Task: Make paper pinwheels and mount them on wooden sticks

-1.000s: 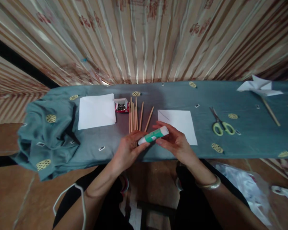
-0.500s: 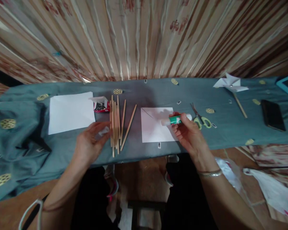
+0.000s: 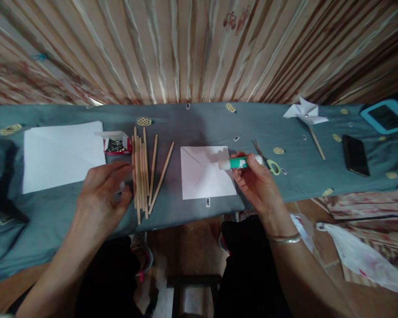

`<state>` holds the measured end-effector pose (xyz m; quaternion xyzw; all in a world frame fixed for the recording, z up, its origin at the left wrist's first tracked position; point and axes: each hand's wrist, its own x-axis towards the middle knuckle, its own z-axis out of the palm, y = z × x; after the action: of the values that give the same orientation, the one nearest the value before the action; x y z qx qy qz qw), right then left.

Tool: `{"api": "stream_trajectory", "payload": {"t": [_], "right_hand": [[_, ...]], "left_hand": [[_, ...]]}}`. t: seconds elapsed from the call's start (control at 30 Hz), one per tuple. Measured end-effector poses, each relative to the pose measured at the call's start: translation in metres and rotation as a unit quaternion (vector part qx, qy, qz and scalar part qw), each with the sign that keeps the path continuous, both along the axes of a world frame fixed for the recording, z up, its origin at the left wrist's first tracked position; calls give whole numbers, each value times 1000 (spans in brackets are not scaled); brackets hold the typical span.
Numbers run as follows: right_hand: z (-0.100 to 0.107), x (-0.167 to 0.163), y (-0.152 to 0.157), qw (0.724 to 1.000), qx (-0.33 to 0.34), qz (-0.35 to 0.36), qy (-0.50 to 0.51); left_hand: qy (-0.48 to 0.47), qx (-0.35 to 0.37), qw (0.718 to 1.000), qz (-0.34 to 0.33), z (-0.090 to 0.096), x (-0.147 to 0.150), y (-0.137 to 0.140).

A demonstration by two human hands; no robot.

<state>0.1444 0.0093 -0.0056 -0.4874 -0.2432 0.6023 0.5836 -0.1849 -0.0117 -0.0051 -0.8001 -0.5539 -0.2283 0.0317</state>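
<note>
My right hand [image 3: 254,179] is closed round a green and white glue stick [image 3: 238,163], held level above the right edge of a square white sheet [image 3: 199,176]. That sheet carries a diagonal line at its upper left. My left hand [image 3: 102,194] is at the left side of several wooden sticks [image 3: 142,176], thumb and forefinger apart. Between them shows a small whitish thing [image 3: 120,187], partly hidden, which I cannot make out. Just beyond my left fingers sits a small red and white box [image 3: 117,145] of shiny metal pieces. Scissors [image 3: 268,162] with green handles lie partly behind my right hand.
A stack of white paper [image 3: 59,154] lies on the left of the cloth-covered table [image 3: 199,126]. To the right are a white paper pinwheel [image 3: 307,114] on a stick, a black phone [image 3: 355,155] and a blue-framed tablet [image 3: 388,115]. A curtain [image 3: 185,53] hangs behind.
The view has turned slightly right, so everything on the table appears further left. My right hand with the glue stick has shifted slightly right over the sheet; my left hand stays by the sticks.
</note>
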Motion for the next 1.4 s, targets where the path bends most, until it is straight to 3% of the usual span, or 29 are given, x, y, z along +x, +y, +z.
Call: {"api": "stream_trajectory", "payload": {"t": [0.07,0.17,0.23,0.33,0.47,0.63,0.77,0.9,1.1,1.4], "right_hand": [[2,0,1,998,28,-9,-54],[3,-5,2,988,74,-10,-136],[2,-9,3,974,103,-13,-200],[2,-15,5,952,114,-10,-285],[2,-18,9,952,106,-14,-287],[1,-16,19,990,59,-26,-126],[0,-13,25,998,30,-15,-62],[-3,-12,27,990,43,-1,-135],[-7,-17,22,943,88,13,-320],[-4,-19,15,899,129,66,-413]], "left_hand": [[-9,25,999,-20,7,14,1],[-63,7,996,-68,8,46,2],[-109,-11,986,-129,3,71,1],[-97,-60,978,-177,-12,106,1],[-71,-105,973,-194,-28,129,5],[-70,-142,967,-200,-34,134,13],[-60,-146,968,-196,-36,137,15],[-54,-138,969,-196,-39,139,15],[-75,-132,968,-198,-40,138,15],[-72,-142,967,-198,-38,138,15]]}}
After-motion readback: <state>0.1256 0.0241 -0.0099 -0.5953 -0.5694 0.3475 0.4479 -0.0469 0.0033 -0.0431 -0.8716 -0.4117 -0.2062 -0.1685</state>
